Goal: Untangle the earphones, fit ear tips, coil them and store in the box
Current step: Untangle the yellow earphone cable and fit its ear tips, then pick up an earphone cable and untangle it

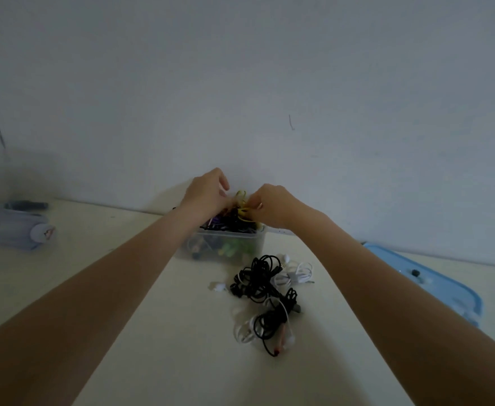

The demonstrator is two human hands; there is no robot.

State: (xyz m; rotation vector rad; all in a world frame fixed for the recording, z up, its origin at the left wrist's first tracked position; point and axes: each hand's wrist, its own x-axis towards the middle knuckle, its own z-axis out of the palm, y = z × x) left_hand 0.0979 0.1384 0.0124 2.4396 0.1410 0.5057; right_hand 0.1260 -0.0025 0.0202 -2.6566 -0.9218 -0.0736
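Observation:
A clear plastic box (234, 247) stands at the far edge of the table, heaped with coloured earphone cables. Both my hands are above it. My left hand (208, 191) and my right hand (272, 203) each pinch a yellow-green earphone cable (241, 200) that loops up between them over the box. In front of the box lies a tangle of black and white earphones (265, 291), with a white coiled set (294, 273) to its right and a lone white earbud (219, 287) to its left.
A blue box lid (433, 285) lies at the right on the pale table (164, 361). A blurry grey-blue bundle (15, 227) sits at the far left. A bare wall rises just behind the box.

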